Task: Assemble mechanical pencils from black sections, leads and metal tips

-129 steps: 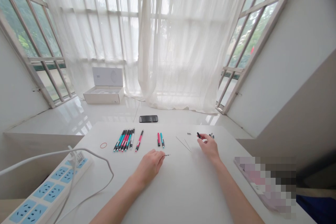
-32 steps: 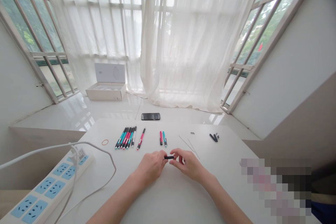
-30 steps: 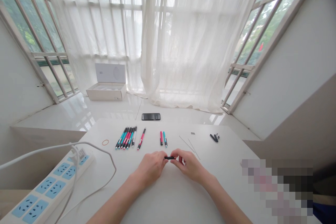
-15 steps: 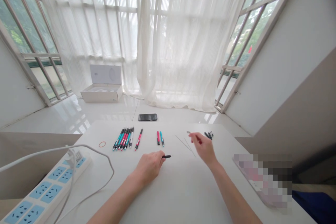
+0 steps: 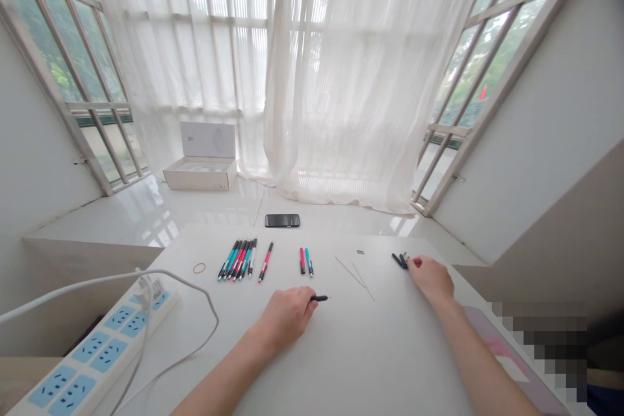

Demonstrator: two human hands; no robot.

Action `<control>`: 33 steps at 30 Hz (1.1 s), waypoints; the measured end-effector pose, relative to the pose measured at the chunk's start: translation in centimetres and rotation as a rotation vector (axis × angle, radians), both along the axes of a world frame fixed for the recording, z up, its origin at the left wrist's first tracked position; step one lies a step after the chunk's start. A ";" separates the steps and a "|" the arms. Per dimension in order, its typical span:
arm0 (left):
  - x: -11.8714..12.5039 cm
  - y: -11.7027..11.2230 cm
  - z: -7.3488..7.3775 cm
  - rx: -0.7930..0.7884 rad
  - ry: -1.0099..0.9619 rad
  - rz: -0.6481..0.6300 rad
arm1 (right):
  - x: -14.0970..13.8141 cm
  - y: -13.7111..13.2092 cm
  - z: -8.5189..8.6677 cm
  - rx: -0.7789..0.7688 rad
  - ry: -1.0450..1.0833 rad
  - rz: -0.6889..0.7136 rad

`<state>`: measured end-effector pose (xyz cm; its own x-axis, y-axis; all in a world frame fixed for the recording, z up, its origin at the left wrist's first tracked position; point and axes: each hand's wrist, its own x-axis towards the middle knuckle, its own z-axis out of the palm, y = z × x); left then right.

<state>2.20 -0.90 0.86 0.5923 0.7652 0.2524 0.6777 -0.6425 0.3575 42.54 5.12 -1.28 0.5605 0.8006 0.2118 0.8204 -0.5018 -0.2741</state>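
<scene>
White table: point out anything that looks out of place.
The two thin rods stand out. They lie loose and at an angle on the white table, unlike the neat rows of pens. Small black pen parts sit by the right hand, and the left hand holds a short black piece.

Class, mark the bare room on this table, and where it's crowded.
The widest bare tabletop lies between the forearms, below the thin rods. A smaller patch lies below the rubber band, left of the left hand. It is crowded along the far side: the pen row, and the black pen parts by the right hand.
</scene>
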 end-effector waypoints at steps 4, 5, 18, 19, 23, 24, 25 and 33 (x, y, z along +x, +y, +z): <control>0.0 0.0 0.0 -0.002 -0.006 -0.008 | 0.0 0.2 0.2 -0.041 -0.030 0.000; 0.0 0.0 0.0 -0.004 -0.007 -0.011 | 0.0 0.2 0.3 -0.047 -0.033 -0.001; 0.0 0.0 0.1 -0.013 -0.015 -0.024 | 0.4 1.1 0.5 -0.028 0.026 0.003; 0.0 0.0 0.1 -0.015 -0.015 -0.027 | 0.4 1.1 0.5 -0.032 0.024 0.009; 0.0 0.0 0.1 -0.016 -0.008 -0.029 | 0.5 1.0 0.4 -0.051 0.006 0.022; 0.0 0.0 0.1 -0.017 -0.004 -0.029 | 0.6 1.0 0.5 -0.055 0.006 0.021; -0.1 0.0 0.1 -0.018 0.000 -0.029 | 0.6 1.1 0.5 -0.055 0.006 0.016; -0.1 0.1 0.1 -0.027 0.006 -0.040 | 0.9 1.6 0.5 -0.032 0.000 0.000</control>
<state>2.14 -0.78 0.92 0.6241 0.7473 0.2281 0.6541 -0.6594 0.3707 43.45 6.76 -0.75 0.5604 0.8072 0.1856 0.8204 -0.5102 -0.2581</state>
